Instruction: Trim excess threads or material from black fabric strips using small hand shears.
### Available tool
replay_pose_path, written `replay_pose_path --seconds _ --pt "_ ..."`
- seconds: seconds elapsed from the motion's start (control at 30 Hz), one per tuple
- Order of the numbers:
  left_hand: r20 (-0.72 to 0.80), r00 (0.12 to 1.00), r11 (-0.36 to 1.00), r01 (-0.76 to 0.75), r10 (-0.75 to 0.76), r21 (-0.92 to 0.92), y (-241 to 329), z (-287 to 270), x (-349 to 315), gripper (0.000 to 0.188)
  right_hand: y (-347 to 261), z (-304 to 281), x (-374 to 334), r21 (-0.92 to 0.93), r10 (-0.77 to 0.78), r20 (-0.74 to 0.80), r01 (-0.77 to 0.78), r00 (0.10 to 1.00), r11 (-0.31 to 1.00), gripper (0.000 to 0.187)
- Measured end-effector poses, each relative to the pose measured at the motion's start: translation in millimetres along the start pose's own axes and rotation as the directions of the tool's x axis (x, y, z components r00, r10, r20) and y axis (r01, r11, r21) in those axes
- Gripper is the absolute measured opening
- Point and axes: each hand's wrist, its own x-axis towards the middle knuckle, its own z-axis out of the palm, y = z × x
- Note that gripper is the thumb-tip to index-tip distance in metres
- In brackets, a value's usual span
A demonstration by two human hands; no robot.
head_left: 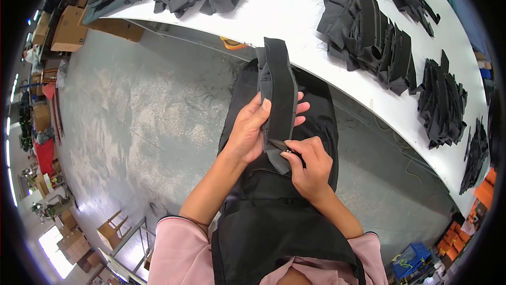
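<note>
Fabric strip: the black piece (282, 90) is held lengthwise above the lap, its far end by the table edge.
Left hand: closed around the strip's middle (253, 124), thumb on top.
Right hand: pinching a small pointed tool (288, 150) at the strip's near end (313, 163); tool mostly hidden.
Lap: black apron (258, 232) beneath both hands.
White table (287, 8): piles of dark strips (369, 34) on it.

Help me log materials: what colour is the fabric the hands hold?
The fabric is black and dark grey; head view.
</note>
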Motion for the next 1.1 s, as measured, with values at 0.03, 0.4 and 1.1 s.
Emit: replay_pose_path --seconds 0.03,0.4,1.1 --pt "0.005 1.000 1.000 0.002 -0.002 -0.004 0 -1 0 0.048 -1 -2 1 0.000 -0.002 0.000 0.002 1.000 1.000 0.024" --pt "0.020 1.000 1.000 -0.011 0.011 0.003 1 -3 -2 0.056 -2 -5 3 -0.044 -0.066 -0.020 0.065 0.998 0.997 0.024" --pt "-0.024 1.000 1.000 0.005 -0.005 0.010 0 -5 -2 0.053 11 1 32 -0.130 -0.093 -0.049 0.086 0.994 0.988 0.023"
